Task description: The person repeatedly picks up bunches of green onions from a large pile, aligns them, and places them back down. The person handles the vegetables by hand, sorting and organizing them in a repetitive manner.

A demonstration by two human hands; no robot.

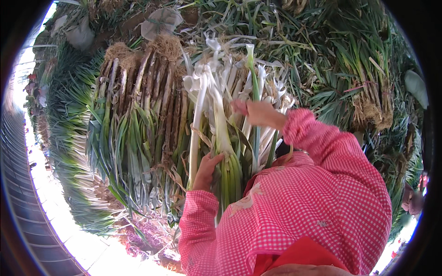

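Observation:
My left hand [207, 171] is closed around the green leaf end of a large green onion [218, 115], whose white shank points away from me. Beside that shank, my right hand [258, 113] is closed and slightly blurred by motion; what its fingers hold, if anything, does not show clearly. Behind and around the hands lies a pile of whitish peeled green onions [270, 94], with loose pale skins at their far ends. A single upright green stalk [254, 78] rises just past my right hand.
To the left lie unpeeled green onions [146, 87] with brown roots and soil-stained shanks. A long row of green onions [76, 179] runs farther left. Cut leaves [294, 41] cover the far side. A tied bundle [370, 99] lies at the right.

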